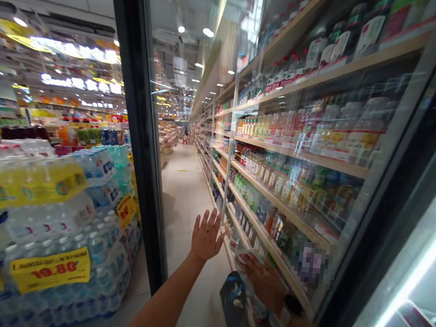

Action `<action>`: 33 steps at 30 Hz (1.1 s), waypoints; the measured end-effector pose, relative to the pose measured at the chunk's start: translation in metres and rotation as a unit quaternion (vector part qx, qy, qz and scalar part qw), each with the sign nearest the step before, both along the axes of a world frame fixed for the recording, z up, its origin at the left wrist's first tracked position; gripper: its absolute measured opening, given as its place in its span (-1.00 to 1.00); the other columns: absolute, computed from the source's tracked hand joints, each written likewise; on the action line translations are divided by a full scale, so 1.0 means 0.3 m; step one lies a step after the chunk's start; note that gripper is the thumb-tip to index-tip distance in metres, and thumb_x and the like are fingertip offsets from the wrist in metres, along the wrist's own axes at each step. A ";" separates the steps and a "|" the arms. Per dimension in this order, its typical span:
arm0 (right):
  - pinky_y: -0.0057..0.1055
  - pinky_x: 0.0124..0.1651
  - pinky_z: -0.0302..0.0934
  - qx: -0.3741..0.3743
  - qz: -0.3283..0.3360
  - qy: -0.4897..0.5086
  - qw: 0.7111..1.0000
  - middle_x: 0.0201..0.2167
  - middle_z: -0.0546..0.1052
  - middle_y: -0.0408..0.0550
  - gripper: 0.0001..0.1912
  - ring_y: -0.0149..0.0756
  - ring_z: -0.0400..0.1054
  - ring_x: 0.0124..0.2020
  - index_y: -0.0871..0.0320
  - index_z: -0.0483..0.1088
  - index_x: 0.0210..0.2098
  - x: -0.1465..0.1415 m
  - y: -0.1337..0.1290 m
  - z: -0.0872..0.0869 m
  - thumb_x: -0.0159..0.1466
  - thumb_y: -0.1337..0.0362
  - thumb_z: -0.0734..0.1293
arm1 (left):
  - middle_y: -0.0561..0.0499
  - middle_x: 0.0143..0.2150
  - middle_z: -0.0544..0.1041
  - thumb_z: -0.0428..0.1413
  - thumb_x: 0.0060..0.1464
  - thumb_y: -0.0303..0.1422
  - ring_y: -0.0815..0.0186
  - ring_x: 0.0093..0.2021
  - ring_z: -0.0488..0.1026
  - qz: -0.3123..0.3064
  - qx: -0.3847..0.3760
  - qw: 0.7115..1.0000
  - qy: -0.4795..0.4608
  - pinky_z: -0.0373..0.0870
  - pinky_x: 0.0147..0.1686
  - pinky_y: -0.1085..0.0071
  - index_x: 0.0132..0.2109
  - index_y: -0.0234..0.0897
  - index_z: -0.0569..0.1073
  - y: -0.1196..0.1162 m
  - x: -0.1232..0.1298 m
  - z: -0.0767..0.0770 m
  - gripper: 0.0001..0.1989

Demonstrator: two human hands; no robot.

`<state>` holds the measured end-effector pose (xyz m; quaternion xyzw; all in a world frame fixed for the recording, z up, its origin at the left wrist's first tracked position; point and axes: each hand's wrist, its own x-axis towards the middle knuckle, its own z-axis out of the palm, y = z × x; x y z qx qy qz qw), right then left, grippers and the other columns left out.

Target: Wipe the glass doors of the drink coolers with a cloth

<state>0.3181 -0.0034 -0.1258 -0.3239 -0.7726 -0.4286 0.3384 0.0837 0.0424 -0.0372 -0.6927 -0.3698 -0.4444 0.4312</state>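
Observation:
A glass door (183,191) with a black frame (144,123) stands in front of me. My left hand (206,238) has its fingers spread and its palm toward the glass; it appears to rest flat there. Lower and to the right, my right hand (262,279), with a dark watch (292,304) at the wrist, presses a pale cloth (242,253) to the glass. Only the cloth's edge shows around the fingers, and motion blurs it. Through or in the glass appear shelves (301,154) of bottled drinks, partly as reflections.
Stacked packs of bottled water (76,236) with yellow price signs (50,269) stand at the left. A dark bucket-like container (231,301) shows low behind the glass. Beyond the pane runs a tiled aisle (180,180). A bright light strip (413,280) lines the right side.

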 end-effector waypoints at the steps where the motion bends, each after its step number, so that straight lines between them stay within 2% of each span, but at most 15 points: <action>1: -0.36 0.47 -0.30 -0.004 0.007 -0.014 1.000 0.17 0.47 -0.40 -0.39 -0.54 -0.19 0.44 -0.13 0.46 0.06 0.013 -0.006 0.003 0.21 0.56 0.11 | -0.20 0.37 0.22 -0.09 0.29 -0.26 0.13 0.46 -0.05 0.000 0.002 1.000 0.000 -0.16 0.42 0.10 0.45 -0.36 -0.08 0.000 0.000 0.000 -0.33; 2: -0.35 0.47 -0.32 -0.006 0.014 -0.029 0.999 0.19 0.45 -0.41 -0.38 -0.53 -0.19 0.44 -0.12 0.45 0.08 0.029 -0.009 0.027 0.21 0.57 0.10 | -0.20 0.37 0.22 -0.09 0.30 -0.26 0.13 0.46 -0.06 0.001 0.004 1.000 -0.001 -0.16 0.42 0.10 0.45 -0.36 -0.07 0.001 0.000 0.000 -0.33; 4: -0.27 0.48 -0.34 -0.011 0.017 -0.042 0.999 0.22 0.42 -0.36 -0.37 -0.46 -0.15 0.44 -0.09 0.41 0.14 0.067 -0.007 0.134 0.22 0.57 0.11 | -0.21 0.37 0.22 -0.08 0.29 -0.26 0.13 0.46 -0.05 0.004 0.003 1.000 -0.003 -0.14 0.42 0.10 0.45 -0.35 -0.07 0.002 -0.002 -0.002 -0.33; 9: 0.08 0.43 -0.25 -0.008 -0.081 0.137 0.987 0.34 0.29 -0.06 -0.29 -0.03 -0.07 0.43 -0.01 0.19 0.34 0.167 0.016 0.572 0.21 0.49 0.18 | -0.19 0.38 0.21 -0.06 0.28 -0.25 0.13 0.44 0.00 0.014 -0.003 1.000 -0.006 -0.13 0.42 0.12 0.45 -0.31 -0.06 0.000 -0.006 -0.012 -0.32; 11: 0.18 0.41 -0.28 0.013 -0.087 0.187 0.978 0.38 0.21 -0.01 -0.22 0.06 -0.09 0.43 0.04 0.11 0.38 0.186 0.022 0.688 0.17 0.48 0.19 | -0.18 0.38 0.20 -0.07 0.28 -0.24 0.13 0.44 0.00 0.022 -0.005 1.000 -0.008 -0.15 0.42 0.11 0.45 -0.29 -0.08 -0.004 -0.007 -0.014 -0.32; 12: 0.19 0.41 -0.29 0.022 -0.085 0.199 0.976 0.38 0.20 0.00 -0.21 0.07 -0.08 0.43 0.04 0.09 0.39 0.187 0.024 0.711 0.17 0.47 0.18 | -0.18 0.38 0.19 -0.08 0.28 -0.25 0.13 0.44 0.00 0.025 -0.006 1.000 -0.008 -0.15 0.42 0.11 0.45 -0.29 -0.08 -0.008 -0.006 -0.014 -0.32; 13: 0.18 0.42 -0.30 0.029 -0.081 0.202 0.976 0.37 0.22 0.00 -0.20 0.05 -0.06 0.42 0.04 0.09 0.39 0.183 0.025 0.708 0.16 0.47 0.18 | -0.17 0.39 0.19 -0.08 0.28 -0.25 0.13 0.44 -0.01 0.026 -0.005 1.000 -0.008 -0.16 0.42 0.11 0.45 -0.29 -0.09 -0.012 -0.006 -0.013 -0.32; 15: 0.10 0.43 -0.28 0.025 -0.076 0.189 0.979 0.33 0.30 -0.02 -0.23 -0.01 0.01 0.40 0.03 0.13 0.37 0.160 0.024 0.630 0.17 0.47 0.18 | -0.17 0.39 0.19 -0.09 0.29 -0.26 0.13 0.44 -0.01 0.025 -0.004 1.000 -0.004 -0.16 0.42 0.10 0.45 -0.29 -0.09 -0.021 -0.005 -0.011 -0.33; 22: -0.20 0.41 -0.14 -0.030 -0.035 0.048 0.998 0.08 0.55 -0.18 -0.39 -0.28 0.27 0.22 -0.05 0.42 0.13 0.047 -0.051 0.074 0.19 0.54 0.15 | -0.20 0.38 0.19 -0.08 0.30 -0.24 0.11 0.43 0.03 0.012 -0.006 1.000 -0.013 -0.17 0.42 0.10 0.45 -0.31 -0.09 -0.058 0.003 -0.002 -0.33; 24: -0.33 0.36 -0.06 -0.028 -0.015 0.014 0.999 0.05 0.56 -0.28 -0.39 -0.39 0.28 0.20 -0.08 0.47 0.06 0.039 -0.082 -0.011 0.18 0.57 0.12 | -0.20 0.38 0.19 -0.07 0.30 -0.25 0.12 0.44 0.01 0.011 -0.003 1.000 -0.010 -0.18 0.42 0.11 0.45 -0.32 -0.09 -0.069 0.006 0.002 -0.33; 25: -0.39 0.33 -0.02 -0.025 -0.003 -0.002 1.000 0.05 0.56 -0.32 -0.38 -0.45 0.26 0.21 -0.09 0.48 0.04 0.043 -0.092 -0.027 0.18 0.58 0.11 | -0.21 0.38 0.20 -0.06 0.30 -0.25 0.12 0.44 0.01 0.010 -0.001 1.000 -0.008 -0.18 0.43 0.12 0.45 -0.33 -0.09 -0.074 0.008 0.004 -0.32; 26: -0.44 0.31 0.01 -0.021 0.009 -0.019 1.000 0.06 0.55 -0.36 -0.39 -0.50 0.24 0.22 -0.10 0.48 0.03 0.053 -0.097 -0.024 0.18 0.58 0.11 | -0.20 0.37 0.21 -0.06 0.29 -0.26 0.12 0.44 0.00 0.008 0.000 1.000 -0.007 -0.18 0.43 0.12 0.45 -0.33 -0.08 -0.078 0.009 0.006 -0.32; 28: -0.48 0.29 0.02 -0.016 0.026 -0.051 0.998 0.10 0.53 -0.39 -0.40 -0.55 0.16 0.27 -0.11 0.46 0.05 0.086 -0.089 0.034 0.19 0.56 0.13 | -0.20 0.37 0.22 -0.04 0.29 -0.27 0.13 0.45 -0.03 -0.001 0.000 1.000 -0.009 -0.19 0.43 0.13 0.44 -0.33 -0.06 -0.083 0.010 0.012 -0.33; 30: -0.42 0.33 -0.02 -0.014 0.021 -0.058 0.998 0.15 0.49 -0.32 -0.41 -0.50 0.09 0.33 -0.07 0.41 0.13 0.130 -0.063 0.152 0.21 0.53 0.15 | -0.19 0.37 0.22 -0.03 0.28 -0.29 0.14 0.45 -0.06 -0.014 0.002 1.000 -0.013 -0.20 0.43 0.13 0.44 -0.33 -0.04 -0.085 0.010 0.019 -0.33; 33: -0.16 0.41 -0.13 -0.019 -0.044 0.042 0.998 0.26 0.39 -0.12 -0.33 -0.29 0.01 0.39 0.00 0.29 0.26 0.184 -0.018 0.393 0.19 0.53 0.15 | -0.19 0.38 0.19 -0.04 0.29 -0.30 0.16 0.46 -0.12 -0.028 0.015 0.999 -0.013 -0.22 0.43 0.15 0.44 -0.34 -0.03 -0.080 0.010 0.028 -0.35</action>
